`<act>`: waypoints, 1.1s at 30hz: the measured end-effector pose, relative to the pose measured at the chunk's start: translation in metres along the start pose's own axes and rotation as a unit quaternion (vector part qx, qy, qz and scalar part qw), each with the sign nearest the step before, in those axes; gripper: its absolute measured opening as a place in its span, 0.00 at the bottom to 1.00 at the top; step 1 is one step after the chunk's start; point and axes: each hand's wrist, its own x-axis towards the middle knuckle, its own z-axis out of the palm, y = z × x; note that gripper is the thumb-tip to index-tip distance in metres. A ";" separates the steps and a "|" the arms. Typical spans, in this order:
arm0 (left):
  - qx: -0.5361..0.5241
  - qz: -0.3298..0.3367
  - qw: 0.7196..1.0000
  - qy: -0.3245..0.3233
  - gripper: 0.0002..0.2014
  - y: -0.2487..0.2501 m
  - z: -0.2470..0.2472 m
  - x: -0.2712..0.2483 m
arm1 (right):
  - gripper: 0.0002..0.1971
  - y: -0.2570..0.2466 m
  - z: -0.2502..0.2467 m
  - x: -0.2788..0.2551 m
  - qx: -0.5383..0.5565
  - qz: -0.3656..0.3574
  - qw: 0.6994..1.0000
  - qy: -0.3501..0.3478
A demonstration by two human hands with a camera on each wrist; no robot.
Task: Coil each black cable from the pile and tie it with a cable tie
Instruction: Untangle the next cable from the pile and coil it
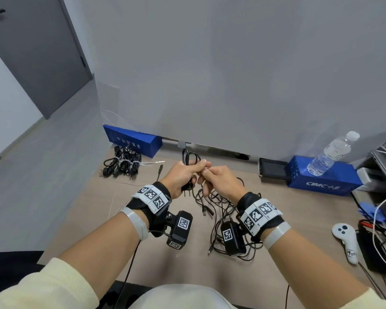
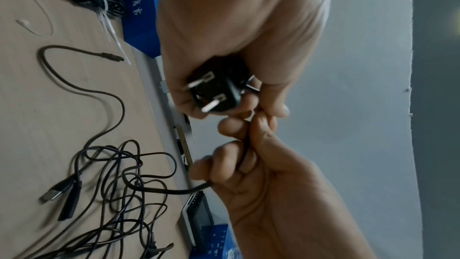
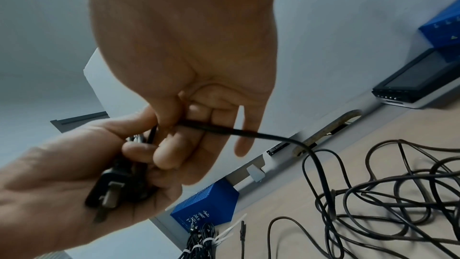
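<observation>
My left hand grips a black power plug with metal prongs, plus a few loops of its black cable sticking up above the fist. My right hand meets it fingertip to fingertip and pinches the same cable between thumb and fingers; the little finger points out straight. From there the cable drops to the tangled pile of black cables on the beige table. A bundle of coiled cables bound with white ties lies at the far left.
A blue box stands behind the tied bundle. Another blue box at the right carries a water bottle, with a small black screen device beside it. A white controller and loose wires crowd the right edge. A grey partition wall closes the back.
</observation>
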 end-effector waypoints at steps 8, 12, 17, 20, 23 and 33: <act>-0.120 0.027 0.992 0.034 0.14 0.018 -0.008 0.001 | 0.12 0.024 0.001 -0.004 -0.108 0.001 0.993 -0.046; -0.181 0.009 0.983 0.041 0.15 0.028 -0.016 -0.002 | 0.10 0.041 -0.003 -0.009 -0.116 0.045 0.992 -0.035; -0.041 -0.048 0.997 0.035 0.12 0.019 -0.025 -0.005 | 0.04 0.037 -0.004 -0.008 -0.100 0.030 0.994 0.026; 0.107 -0.035 0.994 0.014 0.10 0.011 -0.025 -0.008 | 0.03 0.027 -0.007 -0.005 -0.069 0.009 0.996 0.056; 0.198 -0.035 0.979 -0.033 0.12 0.006 -0.022 -0.011 | 0.04 0.016 -0.010 -0.002 -0.066 -0.006 0.993 0.100; 0.241 -0.026 0.967 -0.083 0.15 0.013 -0.010 -0.012 | 0.06 0.025 -0.014 0.007 -0.006 -0.023 0.990 0.138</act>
